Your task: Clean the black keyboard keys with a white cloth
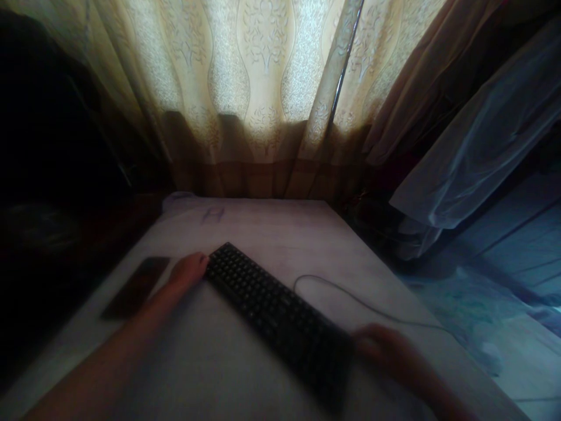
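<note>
A black keyboard point(274, 307) lies slantwise on a pale table point(272, 234), its thin cable point(333, 286) looping off to the right. My left hand point(189, 271) is closed on the keyboard's far left end. My right hand point(385, 348) sits at the near right end, blurred, fingers curled at the edge. Both hands appear to grip the keyboard by its ends.
A dark phone point(137, 287) lies flat on the table left of my left hand. Patterned curtains point(263, 88) hang behind the table. A dark mass fills the left side. Pale translucent netting point(482, 152) and a bluish surface are on the right.
</note>
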Tool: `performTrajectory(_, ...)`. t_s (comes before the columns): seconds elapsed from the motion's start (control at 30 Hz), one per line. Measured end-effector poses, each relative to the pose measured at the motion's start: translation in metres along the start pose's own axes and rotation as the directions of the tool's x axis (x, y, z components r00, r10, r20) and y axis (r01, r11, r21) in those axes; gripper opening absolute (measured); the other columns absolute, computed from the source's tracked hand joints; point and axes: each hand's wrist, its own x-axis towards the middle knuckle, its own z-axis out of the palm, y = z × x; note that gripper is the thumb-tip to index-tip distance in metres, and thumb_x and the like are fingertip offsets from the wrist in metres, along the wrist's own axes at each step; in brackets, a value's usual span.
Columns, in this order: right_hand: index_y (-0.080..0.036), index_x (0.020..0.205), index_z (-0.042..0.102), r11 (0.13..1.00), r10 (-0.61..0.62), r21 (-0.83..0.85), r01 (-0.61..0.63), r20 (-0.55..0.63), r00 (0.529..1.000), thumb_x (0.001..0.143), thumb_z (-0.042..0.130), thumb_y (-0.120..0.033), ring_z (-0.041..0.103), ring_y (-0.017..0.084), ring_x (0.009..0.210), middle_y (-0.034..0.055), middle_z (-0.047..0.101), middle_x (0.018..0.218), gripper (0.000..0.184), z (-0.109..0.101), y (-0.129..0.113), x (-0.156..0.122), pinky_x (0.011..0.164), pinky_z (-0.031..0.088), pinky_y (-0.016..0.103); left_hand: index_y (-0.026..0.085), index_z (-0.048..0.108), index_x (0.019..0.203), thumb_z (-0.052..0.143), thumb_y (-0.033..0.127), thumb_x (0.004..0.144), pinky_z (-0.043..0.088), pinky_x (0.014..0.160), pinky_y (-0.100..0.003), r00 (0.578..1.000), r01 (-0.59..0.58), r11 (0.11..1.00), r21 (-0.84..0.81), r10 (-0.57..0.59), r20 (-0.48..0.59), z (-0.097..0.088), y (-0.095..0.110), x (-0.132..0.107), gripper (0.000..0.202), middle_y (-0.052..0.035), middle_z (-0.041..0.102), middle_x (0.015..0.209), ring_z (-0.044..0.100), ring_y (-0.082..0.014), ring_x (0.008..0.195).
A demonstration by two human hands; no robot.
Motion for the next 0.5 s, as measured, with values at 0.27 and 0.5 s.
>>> performTrajectory(0.27, -0.026, 0.098, 0.077, 0.987, -0.031, -0.159, 0.019, -0.077, 0.997, 0.086, 0.052, -0.037, 0.07, 0.026, 0.097, 0.0062, 0.078, 0.101, 0.03, -0.01, -0.001, 0.032, 0.09, 0.051, 0.037, 0.01, 0.064, 0.116, 0.033, 0.032, 0.099, 0.051, 0.093, -0.042, 0.992, 0.1, 0.995, -0.025, -0.102, -0.074, 0.002, -0.037, -0.091, 0.041, -0.0166, 0.071, 0.114, 0.067, -0.0303, 0.108)
performTrajectory(0.5, -0.021, 0.128, 0.065, 0.926, 0.151, -0.314, -0.209, -0.198, 0.968, 0.094, 0.055, -0.033, 0.069, 0.031, 0.104, 0.0141, 0.073, 0.112, 0.037, -0.013, -0.009, 0.074, 0.086, 0.051, 0.041, 0.006, 0.059, 0.126, 0.031, 0.044, 0.09, 0.047, 0.1, -0.049, 0.98, 0.065, 0.997, 0.048, -0.055, -0.192, 0.013, -0.045, -0.144, 0.059, -0.0233, 0.065, 0.127, 0.064, -0.037, 0.115)
